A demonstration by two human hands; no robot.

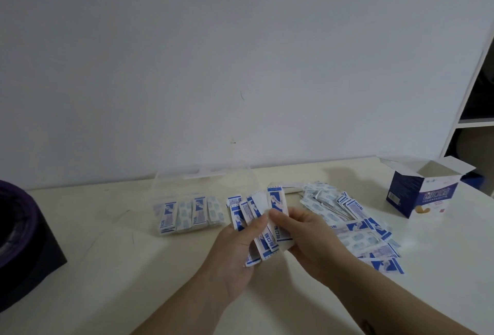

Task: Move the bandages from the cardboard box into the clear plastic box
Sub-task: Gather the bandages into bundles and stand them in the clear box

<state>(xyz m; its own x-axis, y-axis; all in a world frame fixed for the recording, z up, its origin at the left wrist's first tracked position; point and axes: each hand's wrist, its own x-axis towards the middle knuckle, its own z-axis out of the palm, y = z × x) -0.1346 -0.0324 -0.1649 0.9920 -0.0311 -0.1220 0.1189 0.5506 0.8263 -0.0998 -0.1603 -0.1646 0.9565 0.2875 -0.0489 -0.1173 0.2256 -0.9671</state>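
- Head view: left hand [238,246] and right hand [310,238] grip a bandage fan [275,198] at centre, fingers [280,215] curled round it.
- Clear plastic box [184,187], ten o'clock, partly filled; loose pile [361,230], three o'clock, still to go.

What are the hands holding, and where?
A fanned bunch of bandages: left hand grips it around the middle, right hand pinches the rightmost strip mid-length.
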